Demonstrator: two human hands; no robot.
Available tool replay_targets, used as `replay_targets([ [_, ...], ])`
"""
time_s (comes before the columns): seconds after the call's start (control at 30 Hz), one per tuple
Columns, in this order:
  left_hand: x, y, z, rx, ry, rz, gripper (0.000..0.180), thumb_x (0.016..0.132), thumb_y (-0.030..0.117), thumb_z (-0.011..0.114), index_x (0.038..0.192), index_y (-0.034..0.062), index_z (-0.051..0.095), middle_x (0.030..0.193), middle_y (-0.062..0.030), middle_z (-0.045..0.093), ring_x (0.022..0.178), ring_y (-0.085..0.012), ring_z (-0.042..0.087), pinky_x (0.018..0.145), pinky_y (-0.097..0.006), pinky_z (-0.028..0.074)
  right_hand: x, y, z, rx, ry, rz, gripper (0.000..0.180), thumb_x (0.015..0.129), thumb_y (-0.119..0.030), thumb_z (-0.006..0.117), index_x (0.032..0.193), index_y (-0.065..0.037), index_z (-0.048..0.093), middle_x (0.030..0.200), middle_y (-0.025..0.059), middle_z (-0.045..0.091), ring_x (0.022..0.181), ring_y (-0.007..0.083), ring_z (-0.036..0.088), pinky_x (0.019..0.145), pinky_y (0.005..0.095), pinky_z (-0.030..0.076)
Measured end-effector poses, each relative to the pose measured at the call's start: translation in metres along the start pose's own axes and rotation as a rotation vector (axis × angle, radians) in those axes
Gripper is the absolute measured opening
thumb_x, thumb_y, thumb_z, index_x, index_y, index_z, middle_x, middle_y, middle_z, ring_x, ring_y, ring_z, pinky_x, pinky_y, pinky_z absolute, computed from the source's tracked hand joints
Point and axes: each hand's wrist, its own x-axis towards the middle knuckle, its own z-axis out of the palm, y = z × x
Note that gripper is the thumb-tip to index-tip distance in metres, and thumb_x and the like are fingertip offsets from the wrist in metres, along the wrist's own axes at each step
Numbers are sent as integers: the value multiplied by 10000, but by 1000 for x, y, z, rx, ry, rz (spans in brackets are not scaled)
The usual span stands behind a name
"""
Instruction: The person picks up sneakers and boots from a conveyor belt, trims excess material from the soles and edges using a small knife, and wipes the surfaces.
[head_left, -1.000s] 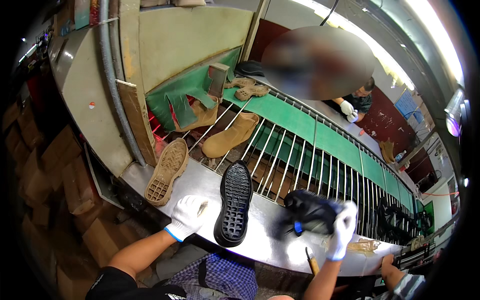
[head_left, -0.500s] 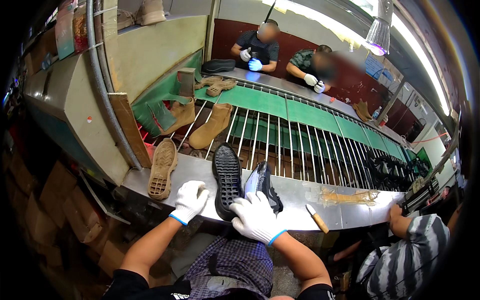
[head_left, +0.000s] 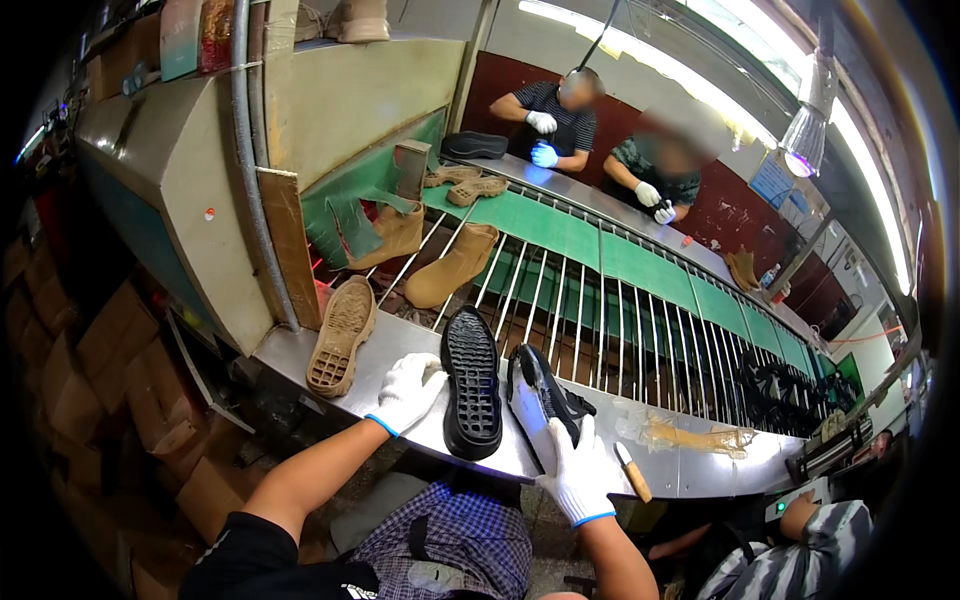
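Head view: I have both white-gloved hands over the steel table [head_left: 720, 477]. My right hand [head_left: 578, 468] has its grip clamped on the near end of a black shoe upper [head_left: 532, 392], thumb and fingers closing on that end; the upper is tilted on the table, its pale bottom turned up and to the left. My left hand [head_left: 408, 393] has its fingers bent at the left edge of a black sole [head_left: 472, 385], but I cannot tell whether its grip pinches that edge or only rests beside it. The sole lies on the table between my 2 hands, gridded face up, just left of the upper. Further left I see a brown sole [head_left: 342, 335], also gridded side up, and to the right of my right hand a knife [head_left: 637, 482] with a wooden handle, near a patch of tan tape [head_left: 700, 437]. Beyond the table edge, a tan boot [head_left: 450, 270] lies on a rack of metal bars, and another sits partly under a torn green flap [head_left: 352, 228]. Past the bars runs a green strip [head_left: 655, 272]. Across from me are 2 co-workers, 1 in a striped top [head_left: 560, 112], the other in a patterned top [head_left: 640, 158]. At lower right, a striped sleeve [head_left: 805, 550] belongs to another person.
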Motion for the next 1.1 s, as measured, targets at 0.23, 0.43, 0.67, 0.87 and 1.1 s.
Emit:
replay_targets([
  [0.23,-4,-3,3,17,-23,88,316,989,330,732,1211,105,712,1234,-158,723,1211,-380,670,1073,-494,526,-5,36,13,154,121,178,1052,710,-535,911,1511,27,526,1246,271,674,1188,457,644,1091,535,492],
  [0.43,-16,-3,-8,-30,49,43,303,989,303,733,1206,92,720,1225,-152,731,1197,-367,677,1058,-485,538,-26,26,3,375,19,259,1067,728,-490,917,1557,32,496,1361,302,649,1287,451,622,1136,505,494],
  [0.67,-56,131,-19,-338,45,627,296,847,75,836,1114,-16,748,1062,-171,757,983,-317,755,914,-416,605,-97,37,-12,1824,-81,636,801,907,-138,727,1616,67,415,1369,219,674,1157,317,714,1046,391,580],
  [0.87,-66,156,54,-252,-283,559,414,934,293,788,1225,8,712,1186,-184,729,1161,-371,704,1058,-460,560,-161,-55,11,1144,-252,503,647,948,-362,771,1521,-134,573,1366,231,695,1165,336,689,1035,483,539],
  [1.1,-77,217,88,81,-860,549,415,971,422,665,1135,53,759,1102,-180,725,1096,-367,684,1012,-495,510,-193,-32,68,1955,-196,954,645,991,-502,674,1501,-114,609,1390,204,696,1189,337,694,1022,505,570],
])
